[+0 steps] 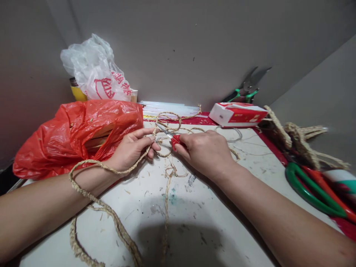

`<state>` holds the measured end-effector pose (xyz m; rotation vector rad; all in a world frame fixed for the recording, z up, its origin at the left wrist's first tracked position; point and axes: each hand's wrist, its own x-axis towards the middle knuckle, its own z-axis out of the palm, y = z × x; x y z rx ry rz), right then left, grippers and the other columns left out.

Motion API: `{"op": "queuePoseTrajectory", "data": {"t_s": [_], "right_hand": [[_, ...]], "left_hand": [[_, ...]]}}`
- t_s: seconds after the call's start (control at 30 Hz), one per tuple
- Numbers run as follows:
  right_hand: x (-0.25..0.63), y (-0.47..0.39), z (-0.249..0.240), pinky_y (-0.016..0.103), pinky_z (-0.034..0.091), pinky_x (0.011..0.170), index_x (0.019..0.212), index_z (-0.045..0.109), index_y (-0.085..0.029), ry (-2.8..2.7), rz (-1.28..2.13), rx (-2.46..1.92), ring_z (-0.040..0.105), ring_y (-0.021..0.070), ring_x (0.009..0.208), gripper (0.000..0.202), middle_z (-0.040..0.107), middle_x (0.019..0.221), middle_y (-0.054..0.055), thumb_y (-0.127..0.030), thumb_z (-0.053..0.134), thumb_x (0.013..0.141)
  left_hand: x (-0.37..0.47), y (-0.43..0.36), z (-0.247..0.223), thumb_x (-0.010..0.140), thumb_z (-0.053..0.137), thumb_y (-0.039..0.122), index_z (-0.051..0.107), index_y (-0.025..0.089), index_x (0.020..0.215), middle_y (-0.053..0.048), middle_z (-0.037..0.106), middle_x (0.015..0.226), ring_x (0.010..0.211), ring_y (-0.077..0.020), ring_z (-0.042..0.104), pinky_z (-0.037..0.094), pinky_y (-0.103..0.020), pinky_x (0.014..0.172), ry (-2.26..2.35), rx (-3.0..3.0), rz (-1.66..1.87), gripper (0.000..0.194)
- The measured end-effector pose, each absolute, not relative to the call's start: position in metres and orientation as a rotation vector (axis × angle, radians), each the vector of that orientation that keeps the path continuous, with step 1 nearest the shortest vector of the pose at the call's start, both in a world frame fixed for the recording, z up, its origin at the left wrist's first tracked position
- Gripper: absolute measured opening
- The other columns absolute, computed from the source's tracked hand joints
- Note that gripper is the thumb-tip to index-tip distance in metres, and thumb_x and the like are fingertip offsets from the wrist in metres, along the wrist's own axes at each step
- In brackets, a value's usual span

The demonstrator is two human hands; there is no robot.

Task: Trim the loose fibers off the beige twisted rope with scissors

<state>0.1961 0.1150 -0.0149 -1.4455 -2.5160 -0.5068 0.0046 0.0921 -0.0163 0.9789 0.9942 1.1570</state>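
My left hand (137,144) pinches a thin braided straw rope (130,170) between thumb and fingers near the middle of the table. From there the rope drapes over my left forearm and loops down toward the front edge. My right hand (205,150) is closed round the red handles of small scissors (167,132), whose pointed metal blades reach to the rope just above my left fingertips. Whether the blades touch the rope I cannot tell. Beyond the hands more rope curls (174,114), and a knotted straw length (167,193) runs down the tabletop.
A red plastic bag (80,129) holding straw-coloured strips stands left, a white bag (91,70) behind it. Clear sticks (169,108), a red-white tissue pack (239,114) and green-handled shears (249,87) line the wall. Large green-and-orange handles (311,196) lie right. Fibre scraps dot the white table (150,230).
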Motion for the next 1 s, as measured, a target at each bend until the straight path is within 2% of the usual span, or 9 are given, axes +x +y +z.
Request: {"op": "queuePoseTrajectory", "data": {"t_s": [0.13,0.27,0.47,0.7,0.83,1.0], "right_hand": [[0.1972,0.116,-0.0171,0.03,0.024,0.058,0.072,0.064,-0.02,-2.483,-0.456,-1.422,0.056,0.0175,0.058,0.034,0.067,0.064,0.004,-0.045,0.046,0.084],[0.1976,0.1165,-0.0162,0.031,0.027,0.062,0.081,0.065,-0.018,-2.522,-0.439,-1.392,0.059,0.0203,0.066,0.035,0.068,0.071,0.007,-0.048,0.047,0.08],[0.1972,0.1174,-0.0177,0.033,0.028,0.066,0.091,0.064,-0.017,-2.534,-0.455,-1.376,0.062,0.0229,0.074,0.038,0.07,0.079,0.008,-0.049,0.047,0.08],[0.1988,0.1182,-0.0173,0.032,0.028,0.064,0.079,0.065,-0.018,-2.579,-0.437,-1.354,0.06,0.0199,0.066,0.032,0.07,0.071,0.006,-0.046,0.048,0.084],[0.2002,0.1204,-0.0178,0.031,0.028,0.063,0.078,0.067,-0.02,-2.58,-0.4,-1.303,0.059,0.0175,0.063,0.03,0.07,0.069,0.004,-0.04,0.046,0.087],[0.2017,0.12,-0.0175,0.03,0.028,0.062,0.079,0.068,-0.02,-2.542,-0.385,-1.263,0.057,0.0163,0.06,0.027,0.07,0.067,0.004,-0.037,0.047,0.086]], "left_hand": [[0.004,0.0925,-0.0165,0.081,0.056,0.014,0.056,0.013,0.091,-0.001,0.063,0.062,0.045,-0.0074,0.051,0.04,-0.018,0.045,0.948,0.941,1.159,0.01],[0.0036,0.0927,-0.0165,0.082,0.056,0.015,0.054,0.014,0.083,0.002,0.058,0.06,0.045,-0.0061,0.049,0.038,-0.017,0.045,0.884,0.912,1.14,0.003],[0.0004,0.0936,-0.0187,0.087,0.052,0.021,0.047,0.016,0.073,0.004,0.047,0.056,0.045,-0.0065,0.042,0.04,-0.02,0.049,0.752,0.947,1.021,0.016],[-0.0027,0.0931,-0.0125,0.088,0.046,0.018,0.044,0.017,0.07,0.004,0.042,0.055,0.047,-0.008,0.04,0.04,-0.023,0.051,0.671,0.892,0.896,0.019],[-0.0042,0.0942,-0.0135,0.088,0.043,0.017,0.046,0.016,0.069,0.002,0.043,0.055,0.048,-0.0096,0.043,0.042,-0.025,0.054,0.652,0.84,0.857,0.019],[-0.0051,0.0955,-0.018,0.089,0.04,0.014,0.053,0.014,0.073,-0.001,0.052,0.059,0.05,-0.0109,0.049,0.045,-0.027,0.057,0.63,0.831,0.889,0.02]]}}
